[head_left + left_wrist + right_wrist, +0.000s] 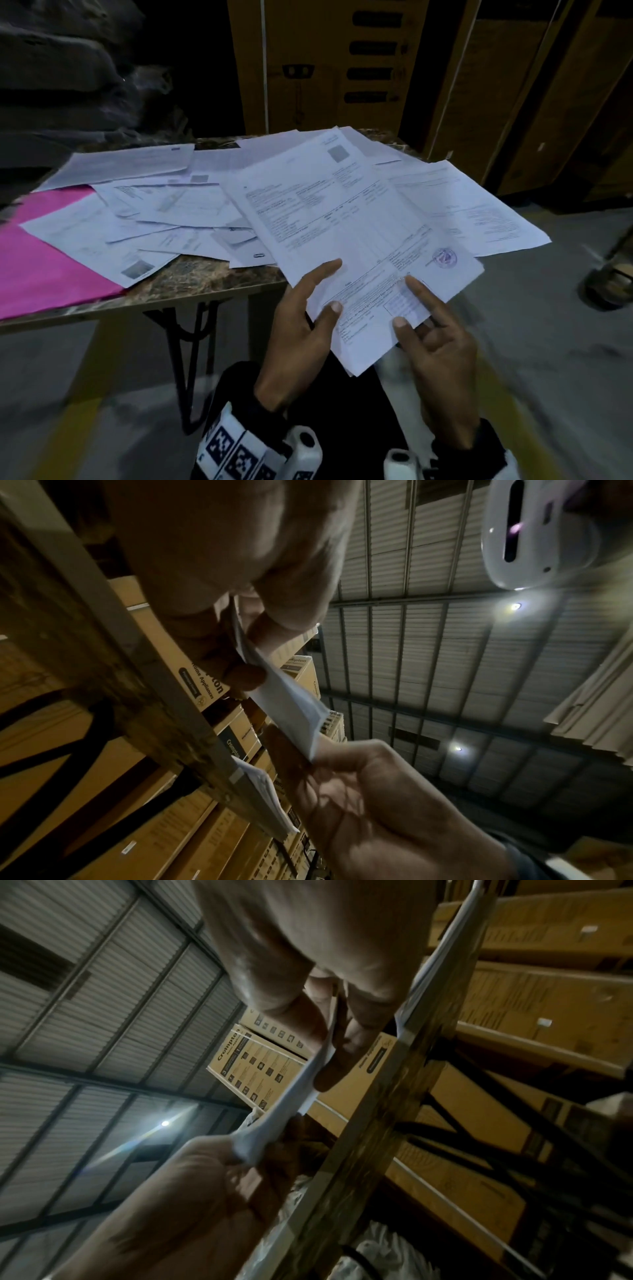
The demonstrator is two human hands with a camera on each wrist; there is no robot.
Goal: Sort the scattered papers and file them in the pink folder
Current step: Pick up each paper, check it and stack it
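The person's left hand [301, 329] and right hand [435, 346] together hold a small stack of white printed sheets [359, 240] in front of the near edge of the brown marbled worktop [202, 277]. Each grip is closed on the stack's lower edge: the left thumb lies on top of the top sheet, with the fingers underneath, and the right thumb and forefinger rest on the printed face while the other fingers support it from below. The wrist views show the same pinch from beneath, the paper caught between thumb and fingers of each hand. The top sheet carries a table of print and a round blue stamp [444, 257] near its lower right.

More loose white papers [164, 205] lie scattered and overlapping across the worktop. The flat pink folder [41, 270] lies at the worktop's left end, closed as far as can be seen, with several sheets overlapping its right part.

Tall brown cardboard cartons [318, 65] stand behind the worktop, and black metal legs [188, 346] show under it. Beneath lies a grey floor with a yellow line [73, 425].
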